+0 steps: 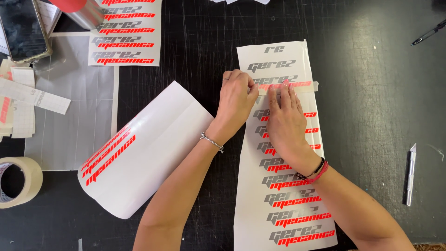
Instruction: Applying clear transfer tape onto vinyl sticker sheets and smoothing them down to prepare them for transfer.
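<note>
Your left hand (238,100) is curled, its fingertips pinched on the left end of a strip of clear tape (297,85). Your right hand (284,116) lies flat and open, its fingers pressing down on the same strip just to the right of the left hand's pinch. The two hands touch at the fingertips, so both sit at the strip's left end. The rest of it runs away to the right of your right hand.

That is the relation to mind: the strip's long axis lies crosswise, left to right, across the sticker sheet (283,186), while the sheet's own long axis runs from your wrists away toward your fingertips and beyond. The strip covers one red-and-grey sticker row near the far end of the sheet. More rows lie under your right palm and back along your right forearm. Your right hand is nearer the free length of the strip.

Just left of your left forearm lies a curled white sheet (148,144) with red stickers at its near-left edge. Well to the left sits a roll of tape (18,181). Well to the right of your right arm, a craft knife (410,174) lies on the dark cutting mat (371,116), its length parallel to the sticker sheet.
</note>
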